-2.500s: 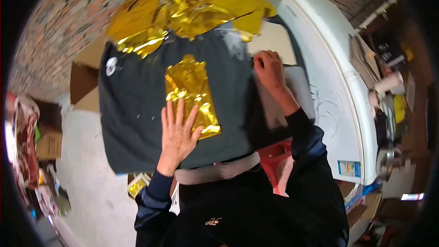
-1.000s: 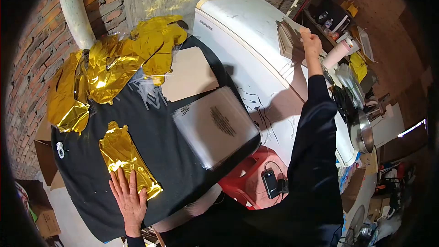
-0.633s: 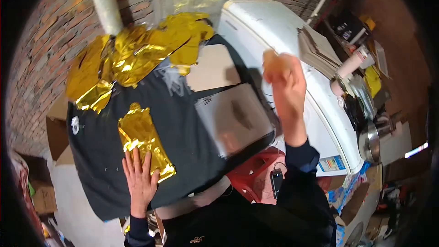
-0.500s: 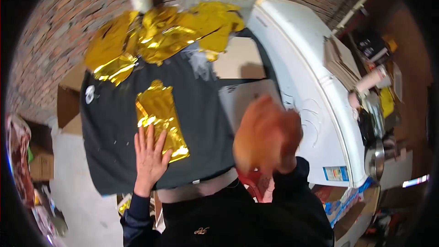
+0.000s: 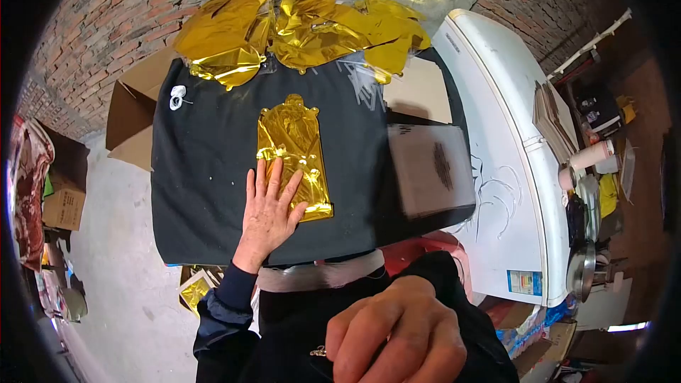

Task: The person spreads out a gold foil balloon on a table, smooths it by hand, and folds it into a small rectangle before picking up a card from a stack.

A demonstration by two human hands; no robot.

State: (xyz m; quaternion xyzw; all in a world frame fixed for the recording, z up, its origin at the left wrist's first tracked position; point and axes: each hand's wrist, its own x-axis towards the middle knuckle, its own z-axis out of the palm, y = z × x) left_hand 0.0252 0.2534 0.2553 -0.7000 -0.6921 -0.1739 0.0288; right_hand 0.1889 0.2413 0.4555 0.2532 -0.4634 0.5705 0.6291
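Observation:
My left hand [image 5: 268, 214] lies flat with fingers spread on the lower part of a folded gold foil balloon [image 5: 289, 128], which rests on the black cloth of the table [image 5: 206, 206]. My right hand [image 5: 397, 333] is raised close to the camera, in front of my body. Its fingers are curled together, and anything they hold is hidden. To the right of the folded balloon sits a stack of clear plastic bags [image 5: 418, 170] with dark print.
More flat gold foil balloons [image 5: 319, 28] cover the table's far edge, beside thin clear straws [image 5: 365, 85] and a cardboard sheet [image 5: 418, 89]. A small white roll [image 5: 177, 96] sits at far left. A white refrigerator [image 5: 496, 120] lies along the right side; an open carton [image 5: 135, 117] stands left.
My right hand has moved down and nearer the camera, from beside the bags to in front of my body. My left hand stays on the balloon. The view has shifted.

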